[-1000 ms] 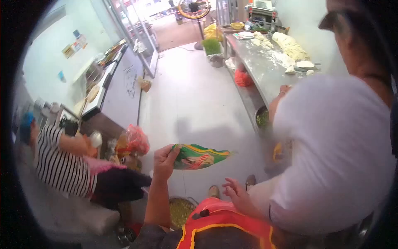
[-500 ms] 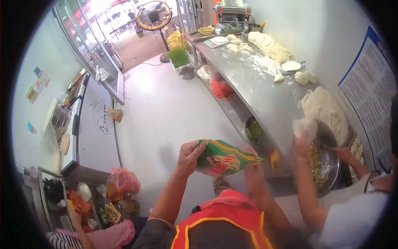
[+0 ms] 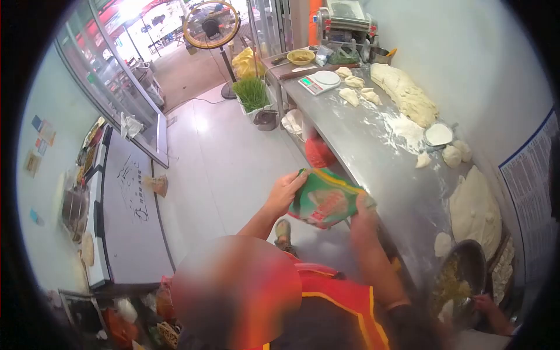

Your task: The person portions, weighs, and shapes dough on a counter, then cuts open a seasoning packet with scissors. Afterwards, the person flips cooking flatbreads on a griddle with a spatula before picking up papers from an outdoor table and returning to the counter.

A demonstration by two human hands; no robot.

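A green plastic bag (image 3: 325,201) with a yellow band along its top edge and a reddish print on its face hangs in front of me over the floor. My left hand (image 3: 287,189) pinches its upper left corner, fingers closed. At the bag's right end my right hand (image 3: 366,209) is closed on the other corner, slightly smeared by motion. I cannot see what the bag contains.
Along the right runs a steel worktable (image 3: 373,157) with dough (image 3: 405,93), a scale (image 3: 319,82) and a bowl of flour (image 3: 438,135). Another person's hand (image 3: 485,304) is at a metal bowl of filling (image 3: 469,262). A standing fan (image 3: 213,26) is by the doorway.
Both my hands have moved forward with the green bag, closer to the worktable. The view has shifted right. The co-worker's metal bowl appears lower and is tilted now.
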